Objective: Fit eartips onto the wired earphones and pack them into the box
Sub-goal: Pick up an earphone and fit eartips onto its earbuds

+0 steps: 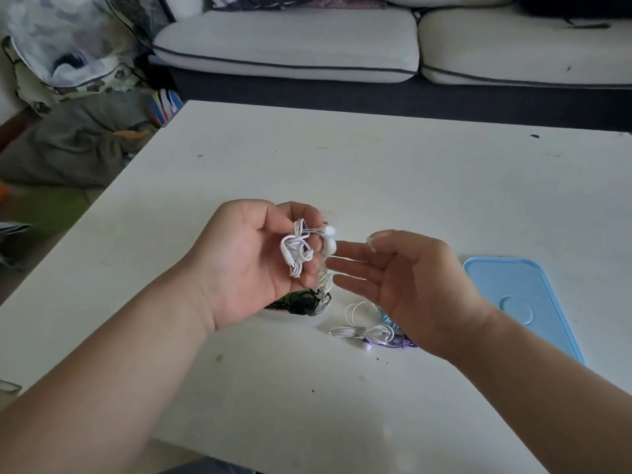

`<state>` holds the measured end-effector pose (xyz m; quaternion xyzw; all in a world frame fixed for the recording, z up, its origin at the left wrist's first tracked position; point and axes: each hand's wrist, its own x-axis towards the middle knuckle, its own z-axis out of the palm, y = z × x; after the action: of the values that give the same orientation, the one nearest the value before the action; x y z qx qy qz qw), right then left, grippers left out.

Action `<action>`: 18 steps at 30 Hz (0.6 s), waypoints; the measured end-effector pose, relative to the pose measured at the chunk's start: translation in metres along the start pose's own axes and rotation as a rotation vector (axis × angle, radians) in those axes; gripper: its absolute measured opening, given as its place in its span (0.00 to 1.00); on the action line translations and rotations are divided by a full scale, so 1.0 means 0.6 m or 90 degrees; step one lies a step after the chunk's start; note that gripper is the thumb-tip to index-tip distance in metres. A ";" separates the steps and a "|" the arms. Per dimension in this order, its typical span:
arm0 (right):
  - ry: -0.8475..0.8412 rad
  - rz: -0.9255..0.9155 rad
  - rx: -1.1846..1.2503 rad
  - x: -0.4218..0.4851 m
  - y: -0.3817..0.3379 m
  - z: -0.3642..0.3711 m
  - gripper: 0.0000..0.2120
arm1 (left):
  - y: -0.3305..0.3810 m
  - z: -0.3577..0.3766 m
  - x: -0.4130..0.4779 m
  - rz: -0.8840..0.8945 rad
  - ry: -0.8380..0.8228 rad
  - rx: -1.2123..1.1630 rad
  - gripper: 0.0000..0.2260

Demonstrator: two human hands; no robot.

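Observation:
My left hand (253, 258) is raised above the white table (410, 186), palm toward me, and grips a bundled pair of white wired earphones (297, 248); the earbuds with white tips (330, 242) stick out past my fingers. Just to the right, my right hand (403, 282) is held with fingers spread and empty, its fingertips almost touching the earbuds. Below my left hand a clear box (301, 309) holds dark and white coiled earphones, mostly hidden. Another white earphone set (362, 328) lies on the table under my right hand.
A light blue lid (523, 299) lies flat at the right of the table. Purple and blue cables (400, 340) peek out beneath my right wrist. A grey sofa (342, 46) stands behind the table, and bags and cloth are piled on the floor at the left.

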<state>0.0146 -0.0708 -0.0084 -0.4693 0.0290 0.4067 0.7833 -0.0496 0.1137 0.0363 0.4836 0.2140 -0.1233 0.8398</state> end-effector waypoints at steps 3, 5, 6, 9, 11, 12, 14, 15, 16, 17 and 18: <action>-0.039 -0.007 0.052 -0.009 -0.010 0.007 0.08 | -0.006 0.011 0.000 -0.016 0.004 0.034 0.06; -0.032 -0.010 0.047 -0.011 -0.015 0.006 0.08 | -0.016 0.020 0.003 -0.006 0.042 0.120 0.04; -0.028 -0.009 0.041 -0.012 -0.018 0.004 0.08 | -0.023 0.022 0.006 0.009 0.068 0.163 0.06; -0.017 -0.012 0.038 -0.013 -0.025 -0.004 0.07 | -0.036 0.031 0.016 0.038 0.107 0.196 0.06; -0.006 -0.024 0.054 -0.014 -0.029 -0.008 0.08 | -0.038 0.031 0.022 0.054 0.132 0.198 0.05; -0.001 -0.031 0.058 -0.014 -0.031 -0.010 0.08 | -0.038 0.031 0.026 0.062 0.142 0.192 0.06; 0.002 -0.037 0.062 -0.016 -0.033 -0.011 0.08 | -0.040 0.031 0.031 0.074 0.139 0.176 0.08; 0.001 -0.037 0.066 -0.017 -0.034 -0.010 0.08 | -0.042 0.030 0.031 0.078 0.134 0.171 0.08; 0.001 -0.037 0.072 -0.017 -0.035 -0.010 0.08 | -0.043 0.030 0.033 0.079 0.132 0.168 0.09; 0.002 -0.037 0.074 -0.017 -0.035 -0.009 0.09 | -0.044 0.029 0.033 0.080 0.133 0.165 0.09; 0.005 -0.037 0.072 -0.017 -0.035 -0.009 0.09 | -0.045 0.029 0.034 0.082 0.134 0.160 0.09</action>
<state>0.0237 -0.0857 0.0079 -0.4264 0.0416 0.3794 0.8200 -0.0387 0.0853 0.0138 0.6078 0.2522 -0.0438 0.7517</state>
